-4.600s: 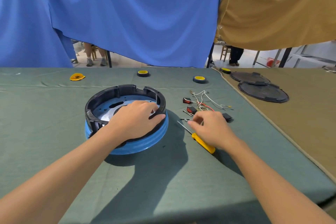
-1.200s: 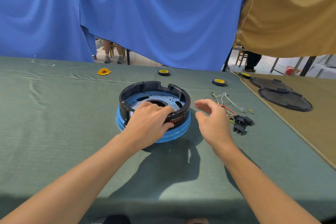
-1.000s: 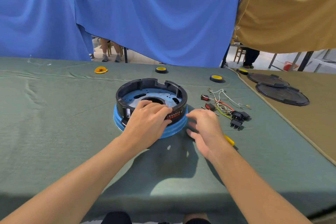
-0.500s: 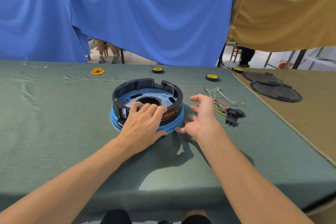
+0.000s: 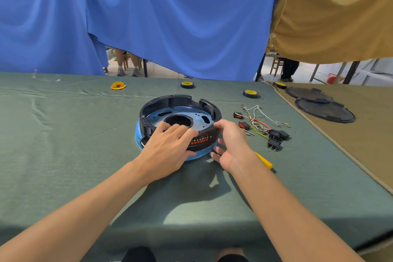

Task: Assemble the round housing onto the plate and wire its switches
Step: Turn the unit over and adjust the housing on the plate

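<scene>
Housing (image 5: 170, 100) on the plate (image 5: 137, 133), middle of the bench (image 5: 63, 155), looks stiff and light; hold its rim. Left grip (image 5: 168, 147) presses flat-fingered; right grip (image 5: 231, 144), spread, touches it.

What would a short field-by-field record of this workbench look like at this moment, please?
housing: black round housing sits on the blue plate
left: left hand rests on the housing's near rim, fingers fairly straight
right: right hand touches the housing's right wall, fingers spread
parts: switches and wires lie loose on the green cloth, right of the housing
tool: yellow screwdriver, partly hidden behind the right wrist
wiring: not yet begun
</scene>
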Motion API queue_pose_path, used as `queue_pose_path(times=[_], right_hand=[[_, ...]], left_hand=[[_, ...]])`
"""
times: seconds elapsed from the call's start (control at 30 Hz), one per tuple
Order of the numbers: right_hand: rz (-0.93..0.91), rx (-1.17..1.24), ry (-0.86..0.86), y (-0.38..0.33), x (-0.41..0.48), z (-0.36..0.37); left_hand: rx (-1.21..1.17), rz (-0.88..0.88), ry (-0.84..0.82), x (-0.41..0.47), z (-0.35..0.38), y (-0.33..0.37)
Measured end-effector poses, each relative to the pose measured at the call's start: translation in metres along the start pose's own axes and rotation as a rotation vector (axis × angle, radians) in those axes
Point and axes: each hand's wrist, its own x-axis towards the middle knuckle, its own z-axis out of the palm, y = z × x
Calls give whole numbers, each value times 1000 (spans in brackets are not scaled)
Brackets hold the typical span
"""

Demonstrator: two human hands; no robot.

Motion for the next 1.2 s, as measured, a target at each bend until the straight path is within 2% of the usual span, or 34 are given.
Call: queue_pose_path(times=[0.4, 0.57, 0.67, 0.73, 0.8, 0.93, 1.03, 1.2], right_hand=[[-79, -152, -28, 2, 15, 9], [-158, -235, 39, 9, 27, 17], [-366, -525, 183, 16, 38, 15], [-515, -777, 192, 22, 46, 10], [-598, -909, 158, 26, 53, 7], [-642, -977, 90, 32, 62, 8], [-649, -1034, 125, 38, 65, 8], [-604, -960, 127, 35, 65, 5]], left_hand=[[-40, -88, -2, 7, 6, -19], [-66, -128, -11, 9, 10, -25], [-74, -156, 4, 13, 11, -28], [-73, -180, 7, 14, 12, -31], [-70, -178, -18, 14, 13, -34], [-70, -147, -39, 12, 16, -38], [-52, -121, -36, 12, 16, -39], [-42, -87, -14, 6, 16, -43]])
